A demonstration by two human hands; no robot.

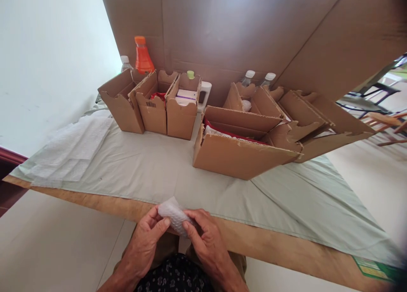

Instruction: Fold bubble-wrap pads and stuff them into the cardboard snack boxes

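Both my hands meet at the near edge of the table, over my lap. My left hand point(146, 237) and my right hand point(203, 237) pinch a small bundle wrapped in white bubble wrap point(174, 215) between thumbs and fingers. What is inside the wrap is hidden. A pale green cloth point(165, 169) covers the table in front of the bundle.
Three small open cardboard boxes point(152, 103) stand at the back left, a larger open box point(237, 145) and more boxes point(305, 113) to the right. Sheets of bubble wrap point(73, 147) lie at the left. An orange bottle point(143, 56) and clear bottles stand before a cardboard wall point(222, 33).
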